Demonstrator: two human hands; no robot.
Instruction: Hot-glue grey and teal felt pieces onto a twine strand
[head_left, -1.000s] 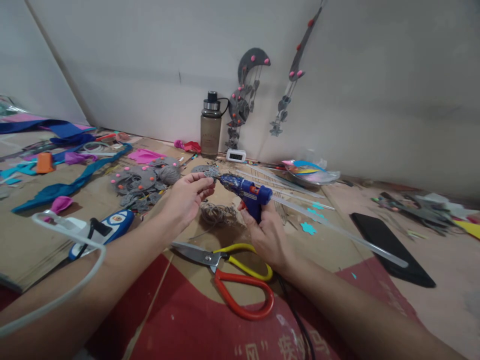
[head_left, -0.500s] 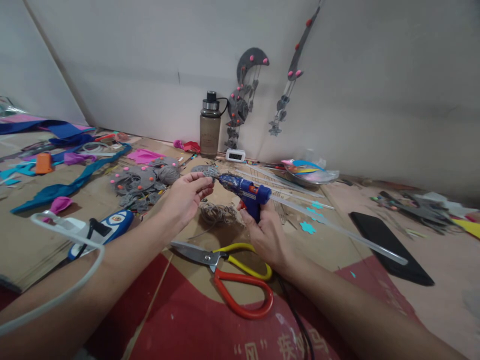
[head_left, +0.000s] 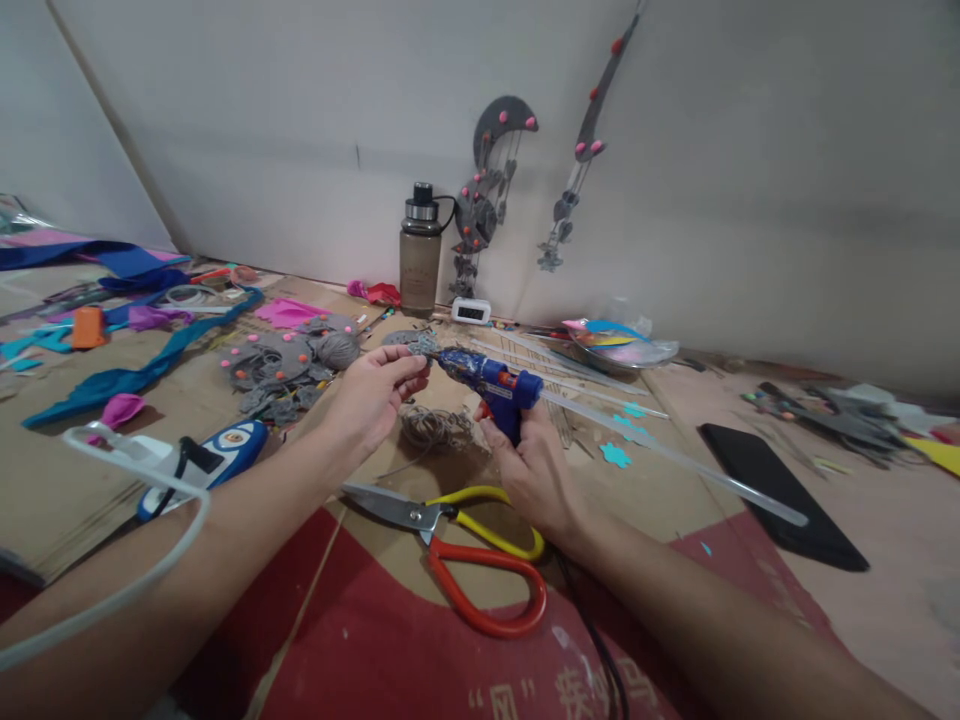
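Sitting between both hands [head_left: 459,415]: glue gun [head_left: 491,385].

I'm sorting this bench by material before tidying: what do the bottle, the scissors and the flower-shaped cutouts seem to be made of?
Bottle: probably smoky clear plastic, see-through, with a shiny metal-looking collar.
Scissors: grey metal blades with a dull sheen; red and yellow handles, smooth, likely plastic-coated.
Cutouts: flat, matt turquoise, perhaps felt or foam.

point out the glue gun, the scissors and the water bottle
glue gun [head_left: 507,402], head view, blue handle
scissors [head_left: 487,622], head view, red grip
water bottle [head_left: 420,262], head view, middle of its body
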